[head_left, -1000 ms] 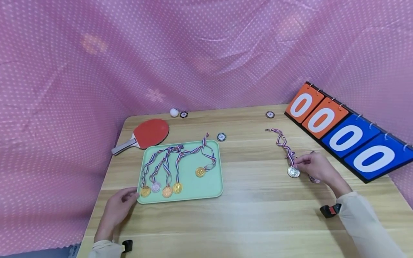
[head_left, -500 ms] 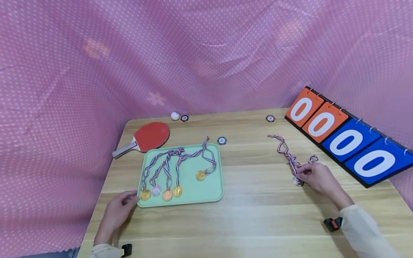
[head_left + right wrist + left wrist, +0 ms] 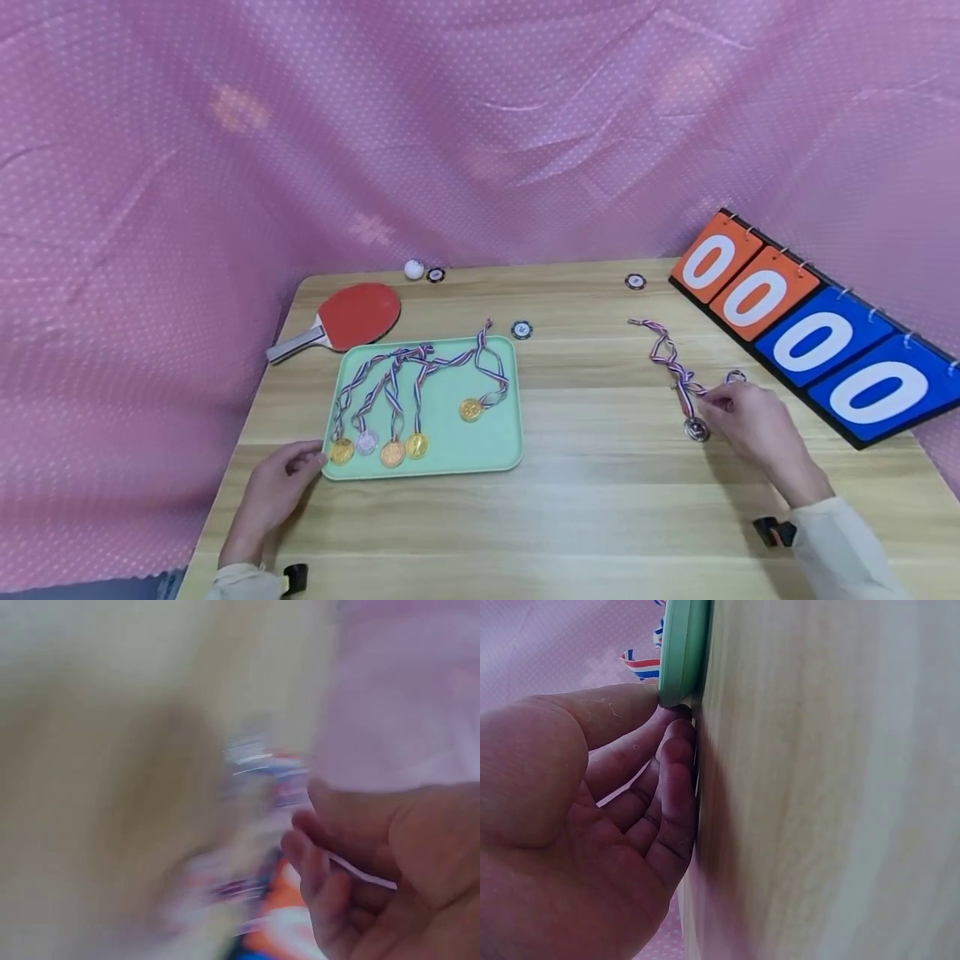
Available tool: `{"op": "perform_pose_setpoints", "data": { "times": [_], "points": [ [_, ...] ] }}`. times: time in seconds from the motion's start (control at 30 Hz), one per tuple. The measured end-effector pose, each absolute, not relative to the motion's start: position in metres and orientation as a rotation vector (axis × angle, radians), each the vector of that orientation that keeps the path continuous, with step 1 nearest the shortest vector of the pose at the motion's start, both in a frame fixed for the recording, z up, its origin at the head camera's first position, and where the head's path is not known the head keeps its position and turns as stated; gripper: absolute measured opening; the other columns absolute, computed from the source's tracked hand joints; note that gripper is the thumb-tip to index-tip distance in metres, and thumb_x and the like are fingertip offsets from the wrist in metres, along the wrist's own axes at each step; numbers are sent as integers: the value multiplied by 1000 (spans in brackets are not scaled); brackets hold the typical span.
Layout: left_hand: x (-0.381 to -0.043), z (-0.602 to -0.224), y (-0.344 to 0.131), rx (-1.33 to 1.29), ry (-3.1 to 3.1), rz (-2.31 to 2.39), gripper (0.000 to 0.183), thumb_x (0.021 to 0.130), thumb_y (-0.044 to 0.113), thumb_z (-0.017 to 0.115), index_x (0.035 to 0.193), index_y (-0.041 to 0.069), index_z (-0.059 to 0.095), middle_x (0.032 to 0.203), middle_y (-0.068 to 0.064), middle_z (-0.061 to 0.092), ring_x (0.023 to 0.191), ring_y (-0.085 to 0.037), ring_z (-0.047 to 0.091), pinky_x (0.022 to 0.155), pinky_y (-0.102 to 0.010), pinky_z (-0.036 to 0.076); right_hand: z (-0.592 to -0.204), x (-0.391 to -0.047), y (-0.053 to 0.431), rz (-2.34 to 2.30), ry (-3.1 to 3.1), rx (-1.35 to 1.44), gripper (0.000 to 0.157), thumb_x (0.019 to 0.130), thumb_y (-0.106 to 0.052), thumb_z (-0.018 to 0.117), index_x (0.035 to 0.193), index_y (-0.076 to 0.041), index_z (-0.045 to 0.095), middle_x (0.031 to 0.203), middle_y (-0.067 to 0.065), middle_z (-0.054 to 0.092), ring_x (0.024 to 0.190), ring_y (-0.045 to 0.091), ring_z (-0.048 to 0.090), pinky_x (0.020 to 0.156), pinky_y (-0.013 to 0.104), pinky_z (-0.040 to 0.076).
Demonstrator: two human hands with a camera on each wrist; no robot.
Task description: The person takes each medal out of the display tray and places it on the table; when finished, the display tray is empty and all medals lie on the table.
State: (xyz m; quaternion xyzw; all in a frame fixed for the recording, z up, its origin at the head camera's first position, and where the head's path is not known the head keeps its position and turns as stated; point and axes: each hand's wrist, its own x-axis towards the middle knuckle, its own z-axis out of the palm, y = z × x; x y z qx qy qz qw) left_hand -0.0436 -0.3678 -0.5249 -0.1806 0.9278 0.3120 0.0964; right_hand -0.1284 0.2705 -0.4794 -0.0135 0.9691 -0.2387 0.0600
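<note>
Right hand [image 3: 761, 433] has come off the ribbon [image 3: 686, 402] beside the silver medal [image 3: 696, 429].

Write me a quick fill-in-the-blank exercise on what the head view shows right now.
1. The tray holds ____ medals.
2. The hand at the tray's edge is the person's ____ one.
3. The upward face of the paddle is ____.
4. Every digit on the scoreboard is a ____.

Missing words: five; left; red; zero.
</note>
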Motion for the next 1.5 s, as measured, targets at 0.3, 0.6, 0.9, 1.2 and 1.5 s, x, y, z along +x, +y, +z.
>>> {"op": "perform_pose_setpoints", "data": {
  "times": [0.3, 0.6, 0.9, 1.2, 1.5],
  "points": [
    [-45, -524, -368, -543, 2744, 944, 46, 96, 43, 59, 132, 16, 60, 112, -6, 67, 100, -19, 59, 80, -28, 44, -459, -114, 130, -1157, 2743, -254, 10, 89, -22, 70, 93, -14, 75, 84, 2, 74, 68, 9, 63, 59, 23, 50],
    [-43, -530, -366, -511, 2734, 965, 45, 95, 46, 59, 131, 19, 60, 111, -4, 67, 101, -19, 58, 84, -31, 44, -515, -123, 6, -1225, 2678, -233, 28, 84, -22, 75, 110, -13, 73, 68, -4, 66, 58, 8, 54, 52, 25, 44],
    [-41, -526, -368, -569, 2706, 960, 49, 94, 49, 58, 132, 19, 59, 114, -5, 66, 104, -20, 57, 85, -34, 45, -523, -145, -19, -1053, 2886, -307, 10, 85, -26, 74, 91, -18, 76, 87, -3, 76, 79, 15, 67, 67, 33, 49],
    [-42, -525, -367, -555, 2701, 973, 48, 94, 48, 59, 133, 19, 59, 114, -5, 65, 104, -19, 57, 84, -34, 46, -521, -146, -11, -1049, 2874, -240, 12, 87, -32, 71, 97, -26, 76, 96, -9, 77, 95, 17, 70, 76, 38, 50],
    [-42, -523, -367, -518, 2747, 968, 46, 94, 45, 60, 130, 16, 61, 113, -6, 67, 102, -18, 59, 85, -31, 45, -510, -147, 12, -1527, 2476, -163, 5, 83, -20, 76, 89, -20, 76, 88, -4, 74, 85, 11, 65, 79, 30, 54]
  ]
}}
